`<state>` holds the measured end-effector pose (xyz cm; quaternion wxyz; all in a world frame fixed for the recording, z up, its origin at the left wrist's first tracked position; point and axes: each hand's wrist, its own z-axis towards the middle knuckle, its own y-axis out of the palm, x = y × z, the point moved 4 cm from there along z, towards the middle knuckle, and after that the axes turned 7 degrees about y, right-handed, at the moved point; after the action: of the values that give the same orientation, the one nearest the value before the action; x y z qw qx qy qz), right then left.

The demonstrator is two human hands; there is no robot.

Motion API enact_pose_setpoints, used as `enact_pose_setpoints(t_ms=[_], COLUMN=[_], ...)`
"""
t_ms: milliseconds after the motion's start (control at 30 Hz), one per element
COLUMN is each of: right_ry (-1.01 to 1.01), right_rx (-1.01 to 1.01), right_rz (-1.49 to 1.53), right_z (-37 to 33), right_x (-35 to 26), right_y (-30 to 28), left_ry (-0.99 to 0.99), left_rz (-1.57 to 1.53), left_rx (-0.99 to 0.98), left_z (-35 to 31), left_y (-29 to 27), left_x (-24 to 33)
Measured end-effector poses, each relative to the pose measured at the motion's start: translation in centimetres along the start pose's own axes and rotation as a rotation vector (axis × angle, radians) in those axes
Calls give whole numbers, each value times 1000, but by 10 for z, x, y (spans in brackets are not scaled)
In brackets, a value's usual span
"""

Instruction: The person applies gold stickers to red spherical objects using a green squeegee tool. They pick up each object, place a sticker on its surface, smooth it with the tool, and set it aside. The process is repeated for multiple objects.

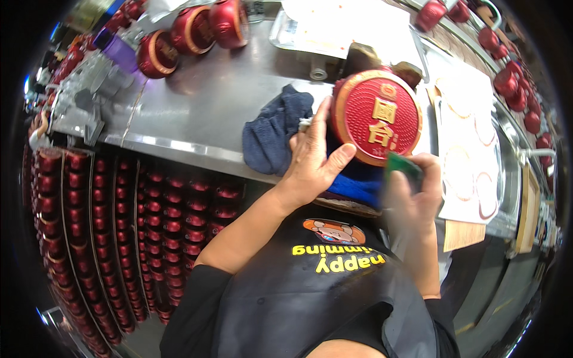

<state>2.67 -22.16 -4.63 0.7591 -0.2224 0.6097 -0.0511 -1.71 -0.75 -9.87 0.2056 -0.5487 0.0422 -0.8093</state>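
Observation:
A round, flat-faced red bottle [373, 116] with a gold rim and raised gold characters stands tilted in front of me, its face toward me. My left hand [310, 158] braces its left edge, with thumb at the lower rim and fingers stretched along the side. In my right hand [418, 185], blurred by motion, is a small flat green piece [403, 167], pinched at the bottle's lower right rim; its kind is unclear. Blue cloth [355, 186] lies beneath the bottle. Beside my left hand sits a dark blue towel [277, 131].
Three red bottles [194, 31] stand at the back left of the steel counter [197, 104]. A white tray [289, 33] is at the back. Gold rings lie on a white sheet [468, 161] to the right. Racks of red bottles [173, 212] fill the lower left.

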Motion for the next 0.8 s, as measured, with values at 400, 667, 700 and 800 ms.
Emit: enact_pose_setpoints(t_ms=[400,667,700,800], right_ry=[-292,-355,-367,-150], right_rx=[-106,-288,-240,-130], right_rz=[-173,-432,-370,-134], right_z=[75,166,167,156], right_x=[14,-10,-14,-10], right_y=[-47,-36,-39,-54], left_ry=[-7,-8,33,250], left_rz=[-21,20,62,213], left_rx=[-42,0,48,54], left_z=[4,-3,-2,15], left_y=[-3,-1,-2,-11], left_x=[3,7,12,30])
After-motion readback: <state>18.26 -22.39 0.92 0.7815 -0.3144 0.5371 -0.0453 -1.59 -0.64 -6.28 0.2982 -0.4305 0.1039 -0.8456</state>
